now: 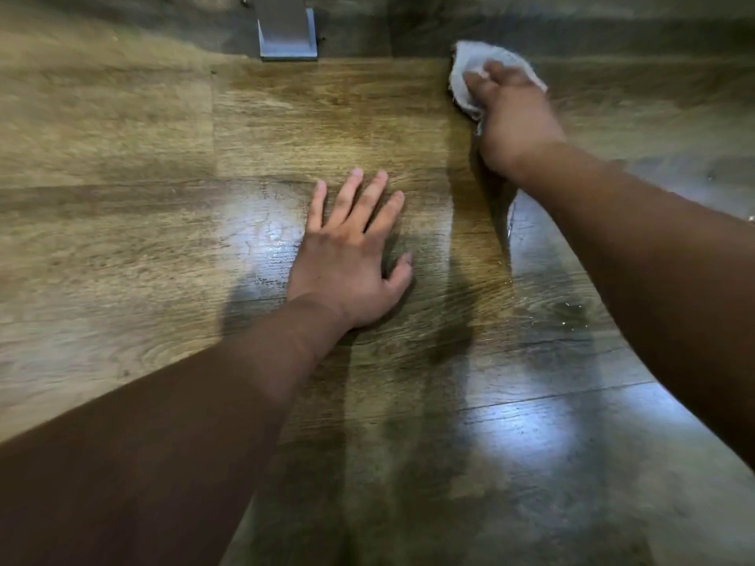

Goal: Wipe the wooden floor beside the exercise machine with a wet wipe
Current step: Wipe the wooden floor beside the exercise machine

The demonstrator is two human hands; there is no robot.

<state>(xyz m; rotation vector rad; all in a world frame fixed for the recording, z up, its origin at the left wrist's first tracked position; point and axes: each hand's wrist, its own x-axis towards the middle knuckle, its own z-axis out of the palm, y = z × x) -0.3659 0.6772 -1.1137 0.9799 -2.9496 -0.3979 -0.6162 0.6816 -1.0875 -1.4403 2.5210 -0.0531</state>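
two hands on the wooden floor point(122, 128). your right hand point(517, 120) presses the wet wipe point(465, 75) to the boards at far right, near the dark strip along the top. its fingers point(496, 77) lie close together, bent over and gripping the crumpled wet wipe, which shows beyond the fingertips and along the thumb side. your left hand point(351, 259) rests flat, fingers spread, well apart from the wet wipe. a grey metal foot point(286, 38) stands at top centre. wet sheen lies beside your left hand.

Wood-plank floor point(122, 259) — wet sheen, pale glare patches, grey metal foot point(287, 38) at the far edge
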